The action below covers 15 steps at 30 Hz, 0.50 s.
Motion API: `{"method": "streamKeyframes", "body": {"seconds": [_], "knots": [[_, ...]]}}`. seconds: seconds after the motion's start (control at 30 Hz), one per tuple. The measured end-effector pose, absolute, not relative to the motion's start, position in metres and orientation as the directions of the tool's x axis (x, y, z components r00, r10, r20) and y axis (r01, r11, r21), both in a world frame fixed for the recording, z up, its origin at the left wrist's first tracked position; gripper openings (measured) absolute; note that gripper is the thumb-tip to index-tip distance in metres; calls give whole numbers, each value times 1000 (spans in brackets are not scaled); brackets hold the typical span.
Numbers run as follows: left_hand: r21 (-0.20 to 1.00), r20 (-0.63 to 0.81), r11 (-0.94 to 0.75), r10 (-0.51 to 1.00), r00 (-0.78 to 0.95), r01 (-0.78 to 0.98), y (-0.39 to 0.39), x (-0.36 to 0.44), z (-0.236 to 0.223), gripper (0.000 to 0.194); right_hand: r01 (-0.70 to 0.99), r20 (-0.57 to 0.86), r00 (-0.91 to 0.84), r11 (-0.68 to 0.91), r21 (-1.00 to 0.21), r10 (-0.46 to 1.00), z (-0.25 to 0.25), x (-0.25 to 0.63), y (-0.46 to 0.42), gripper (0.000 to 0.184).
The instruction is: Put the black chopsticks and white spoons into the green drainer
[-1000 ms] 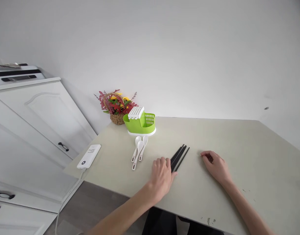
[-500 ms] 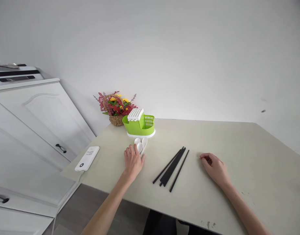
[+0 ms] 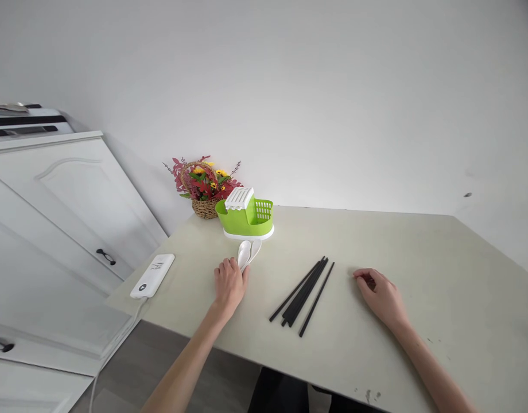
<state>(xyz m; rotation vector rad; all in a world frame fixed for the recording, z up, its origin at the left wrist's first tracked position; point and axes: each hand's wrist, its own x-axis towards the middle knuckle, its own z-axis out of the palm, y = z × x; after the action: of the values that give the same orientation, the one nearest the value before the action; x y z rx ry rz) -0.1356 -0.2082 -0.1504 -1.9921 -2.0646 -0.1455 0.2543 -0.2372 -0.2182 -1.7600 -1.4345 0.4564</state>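
Observation:
My left hand (image 3: pixel 229 284) lies on the beige table (image 3: pixel 376 241) with its fingers curled over the handles of white spoons (image 3: pixel 247 252); only the spoon bowls show past my fingertips. A bundle of several black chopsticks (image 3: pixel 305 292) lies loose on the table between my hands, touched by neither. My right hand (image 3: pixel 381 295) rests palm down to the right of the chopsticks, fingers curled in, with nothing visible in them. A green cutlery caddy (image 3: pixel 247 219) with a white slotted lid stands just beyond the spoons.
A wicker basket of red and yellow flowers (image 3: pixel 205 189) stands behind the caddy against the wall. A white power bank (image 3: pixel 152 275) with a cable lies at the table's left corner. White cabinets (image 3: pixel 66 206) stand to the left. The table's near edge runs under my forearms.
My left hand left the chopsticks' near ends, moved left onto the spoon handles and curled its fingers over them. The chopsticks lie uncovered. My right hand has stayed in place.

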Motion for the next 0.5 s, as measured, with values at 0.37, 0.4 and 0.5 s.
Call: {"method": "streamKeyframes", "body": {"seconds": [0.37, 0.4, 0.5], "knots": [[-127, 228, 22, 974, 7, 992, -206, -127, -157, 34, 630, 173, 298, -57, -775, 939, -217, 254, -238, 33], [-128, 224, 15, 975, 14, 992, -206, -127, -158, 33, 631, 174, 297, -56, -774, 939, -218, 254, -238, 33], [-124, 205, -8, 978, 33, 992, -205, -128, -158, 31, 629, 182, 293, -46, -776, 939, -219, 254, -238, 33]]}}
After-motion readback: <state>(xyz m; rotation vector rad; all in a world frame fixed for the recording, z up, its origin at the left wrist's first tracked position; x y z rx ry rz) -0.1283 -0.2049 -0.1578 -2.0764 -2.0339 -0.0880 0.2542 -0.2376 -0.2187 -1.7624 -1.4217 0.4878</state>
